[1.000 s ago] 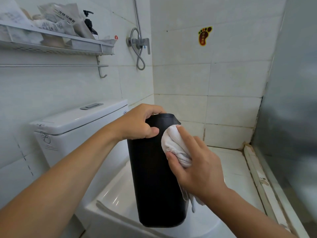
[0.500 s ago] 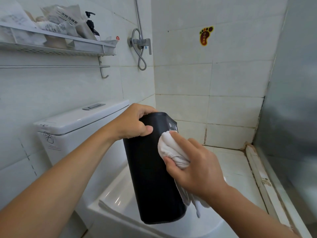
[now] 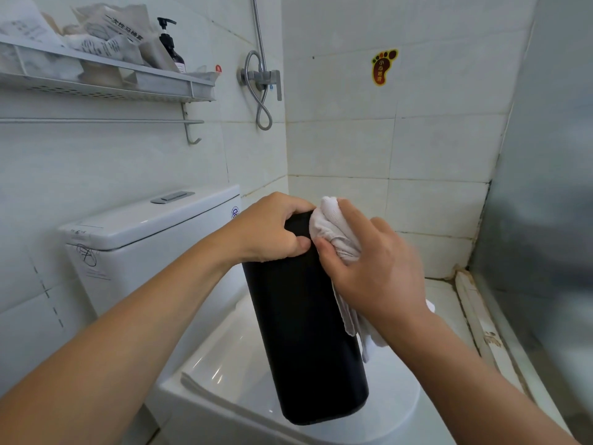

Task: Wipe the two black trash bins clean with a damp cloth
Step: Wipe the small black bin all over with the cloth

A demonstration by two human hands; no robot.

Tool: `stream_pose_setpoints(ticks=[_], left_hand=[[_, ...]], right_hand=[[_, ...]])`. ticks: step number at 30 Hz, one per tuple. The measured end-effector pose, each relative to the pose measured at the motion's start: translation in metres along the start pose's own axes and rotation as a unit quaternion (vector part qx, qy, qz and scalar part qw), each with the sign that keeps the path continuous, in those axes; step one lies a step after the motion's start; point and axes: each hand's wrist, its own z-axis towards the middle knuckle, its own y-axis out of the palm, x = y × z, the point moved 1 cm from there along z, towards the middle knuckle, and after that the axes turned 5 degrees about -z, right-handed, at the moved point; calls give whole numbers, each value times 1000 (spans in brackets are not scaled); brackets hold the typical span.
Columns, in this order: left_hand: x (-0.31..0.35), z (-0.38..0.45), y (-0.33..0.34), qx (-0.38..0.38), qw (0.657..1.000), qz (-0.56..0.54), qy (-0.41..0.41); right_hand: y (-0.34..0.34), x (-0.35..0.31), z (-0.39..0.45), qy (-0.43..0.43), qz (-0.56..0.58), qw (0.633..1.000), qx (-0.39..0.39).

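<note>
A tall black trash bin (image 3: 301, 332) stands tilted on the closed white toilet lid (image 3: 231, 358), its top leaning left and away from me. My left hand (image 3: 272, 229) grips the bin's upper rim. My right hand (image 3: 375, 268) holds a bunched white cloth (image 3: 327, 224) pressed against the bin's top right edge, right beside my left fingers. The cloth's loose end hangs down behind my right wrist. Only one bin is in view.
The white toilet cistern (image 3: 144, 232) stands to the left against the tiled wall. Above it hangs a wall shelf (image 3: 109, 81) with packets and a pump bottle, and a towel rail. A shower mixer (image 3: 261, 77) is in the corner. A glass partition (image 3: 545, 220) stands on the right.
My right hand slid the cloth up the bin's side to the top rim. The bin tilted further left under my left hand.
</note>
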Motion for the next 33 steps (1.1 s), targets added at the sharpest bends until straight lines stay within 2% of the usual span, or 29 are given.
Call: stream_pose_setpoints(ticks=[4,8,10,14,21,28,33], left_hand=[[0,4,0,5,1000,14,-12],[2,4,4,6,1000,6,6],[3,3,3,-3,1000,-9,16],[-3,0,-3,-3,999,-39,-5],[-15,-6,-28,-41,994,-65,-78],[-9,-3,-26,47,995,13,-88],[-9,-2,-27,45,992,21,-112]], right_hand=[[-2,10,5,54,5,998,-15],[-4,9,-3,-24,69,996,-40],[-3,11,-3,-34,63,996,-47],[2,32,3,42,46,996,-59],[9,54,-9,103,112,984,-96],[17,46,-22,69,101,983,-137],[22,36,-35,12,76,982,-172]])
